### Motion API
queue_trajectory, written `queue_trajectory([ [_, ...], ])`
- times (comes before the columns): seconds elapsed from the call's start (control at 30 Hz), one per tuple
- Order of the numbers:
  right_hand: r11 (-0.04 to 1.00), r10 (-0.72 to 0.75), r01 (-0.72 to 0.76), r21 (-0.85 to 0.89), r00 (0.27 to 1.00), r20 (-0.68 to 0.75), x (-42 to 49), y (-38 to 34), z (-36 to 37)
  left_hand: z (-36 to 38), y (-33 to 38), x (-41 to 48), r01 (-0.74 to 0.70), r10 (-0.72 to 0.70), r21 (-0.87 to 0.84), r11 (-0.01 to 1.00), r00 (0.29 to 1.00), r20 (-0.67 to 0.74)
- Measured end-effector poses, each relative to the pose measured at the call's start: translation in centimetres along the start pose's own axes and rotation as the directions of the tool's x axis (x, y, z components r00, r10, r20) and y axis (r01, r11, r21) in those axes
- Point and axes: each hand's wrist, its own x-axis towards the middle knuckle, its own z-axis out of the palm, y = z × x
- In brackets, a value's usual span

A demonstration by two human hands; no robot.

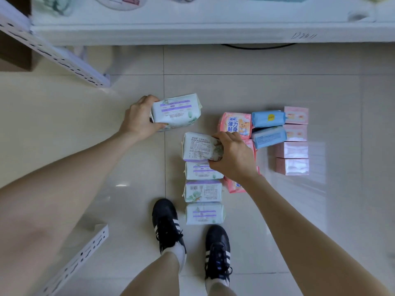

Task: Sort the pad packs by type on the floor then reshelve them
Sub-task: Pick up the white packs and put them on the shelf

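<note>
My left hand point(140, 117) grips the left end of a white pad pack with purple stripes point(177, 111), held above the floor tiles. My right hand point(232, 155) grips the right end of a second white pack point(197, 149) at the top of a column of three more white-and-purple packs point(203, 191) lying on the floor. To the right lie pink packs with a bear print point(235, 124), partly hidden under my right hand. Two blue packs point(268, 128) come after them, then a column of pale pink boxes point(292, 149).
A white shelf point(192, 33) runs across the top, holding blurred goods. A white perforated upright point(55, 57) slants at the upper left, another point(79, 257) at the lower left. My two black shoes point(168, 225) stand just below the white column. A black cable point(256, 47) lies under the shelf.
</note>
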Motion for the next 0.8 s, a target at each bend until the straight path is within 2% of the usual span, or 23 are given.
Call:
queue_trajectory([
  [0.47, 0.999, -0.029, 0.029, 0.014, 0.999, 0.025, -10.4, -8.9, -18.2, -15.5, 9.7, -16.5, 0.034, -0.044, -0.068, 0.997, 0.987, -0.156],
  [0.67, 0.992, -0.126, 0.126, -0.011, 0.992, 0.019, -14.8, -14.6, -28.2, -25.5, 15.0, -23.5, 0.036, -0.048, -0.062, 0.997, 0.978, -0.202],
  [0.8, 0.979, -0.201, 0.201, -0.023, 0.98, 0.008, -16.9, -19.1, -35.3, -33.1, 18.4, -26.9, -0.026, 0.015, -0.041, 0.999, 0.97, -0.244],
])
